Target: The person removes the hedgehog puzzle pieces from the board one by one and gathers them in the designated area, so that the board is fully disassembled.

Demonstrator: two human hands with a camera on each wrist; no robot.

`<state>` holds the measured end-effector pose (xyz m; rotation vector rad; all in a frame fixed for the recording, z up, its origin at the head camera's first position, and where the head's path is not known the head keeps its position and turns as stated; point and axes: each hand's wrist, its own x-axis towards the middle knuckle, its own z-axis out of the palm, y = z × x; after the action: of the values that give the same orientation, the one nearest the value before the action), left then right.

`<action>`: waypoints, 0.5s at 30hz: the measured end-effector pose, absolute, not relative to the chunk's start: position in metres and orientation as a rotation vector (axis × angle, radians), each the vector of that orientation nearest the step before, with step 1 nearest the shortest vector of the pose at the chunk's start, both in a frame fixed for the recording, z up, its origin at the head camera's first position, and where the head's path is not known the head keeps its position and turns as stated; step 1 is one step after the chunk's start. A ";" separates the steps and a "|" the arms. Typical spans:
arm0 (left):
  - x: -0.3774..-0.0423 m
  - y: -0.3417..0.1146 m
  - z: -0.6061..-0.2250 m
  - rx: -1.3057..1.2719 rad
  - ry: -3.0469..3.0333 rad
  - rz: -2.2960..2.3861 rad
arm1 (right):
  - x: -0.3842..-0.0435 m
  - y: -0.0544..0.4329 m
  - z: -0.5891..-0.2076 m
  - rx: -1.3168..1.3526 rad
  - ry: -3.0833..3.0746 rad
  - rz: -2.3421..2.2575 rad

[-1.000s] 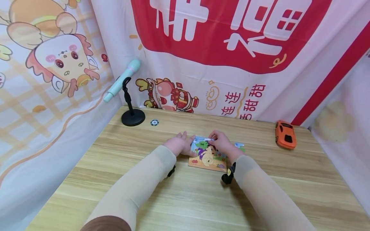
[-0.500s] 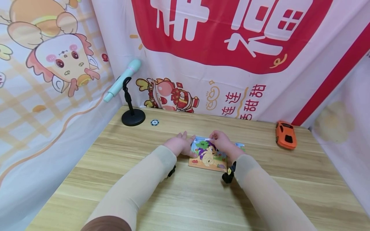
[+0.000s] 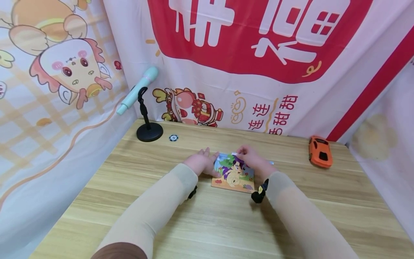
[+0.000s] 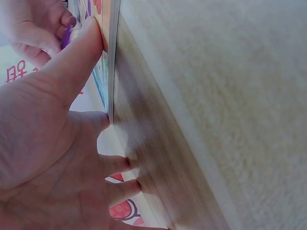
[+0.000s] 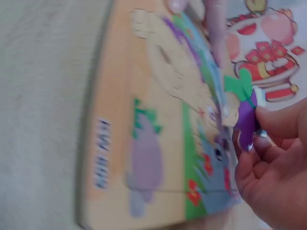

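Note:
A jigsaw puzzle board (image 3: pixel 231 178) with a cartoon picture lies on the wooden table. My right hand (image 3: pixel 253 158) pinches a purple and green puzzle piece (image 5: pixel 247 117) between thumb and fingers, at the board's far edge. In the right wrist view the piece stands tilted to the board, its white edge showing. On the left side my left hand (image 3: pixel 201 162) steadies the board: the thumb (image 4: pixel 88 40) lies over its face and the index fingertip is at its edge. The other left fingers stretch out to the tabletop.
A blue-edged flat piece (image 3: pixel 271 162) lies right of the board, mostly hidden by the right hand. An orange toy car (image 3: pixel 320 151) stands at the back right. At the back left are a poker chip (image 3: pixel 173 137) and a black stand (image 3: pixel 149 131) holding a mint microphone (image 3: pixel 137 91).
My right hand has shifted slightly to the right and turned, tilting the pinched puzzle piece up; it now covers more of the loose piece at the right. The left hand stays put.

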<state>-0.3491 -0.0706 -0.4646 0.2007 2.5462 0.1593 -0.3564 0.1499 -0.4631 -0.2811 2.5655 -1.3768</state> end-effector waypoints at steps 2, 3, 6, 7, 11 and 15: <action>-0.352 -0.070 -0.469 0.197 2.545 0.179 | -0.356 0.160 -0.456 -0.249 2.532 -1.439; -0.353 -0.070 -0.469 0.193 2.546 0.187 | -0.357 0.167 -0.453 -0.246 2.518 -1.466; -0.352 -0.069 -0.469 0.195 2.551 0.209 | -0.360 0.193 -0.442 -0.212 2.513 -1.517; -0.351 -0.069 -0.468 0.198 2.557 0.209 | -0.360 0.203 -0.438 -0.206 2.523 -1.525; -0.344 -0.069 -0.461 0.211 2.576 0.211 | -0.358 0.250 -0.428 -0.146 2.590 -1.454; -0.340 -0.070 -0.456 0.211 2.575 0.219 | -0.350 0.296 -0.429 -0.058 2.605 -1.283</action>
<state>-0.3405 -0.0698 -0.4559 0.2113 2.5753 0.2187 -0.3498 0.2962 -0.4287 -0.0583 2.6048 -1.2828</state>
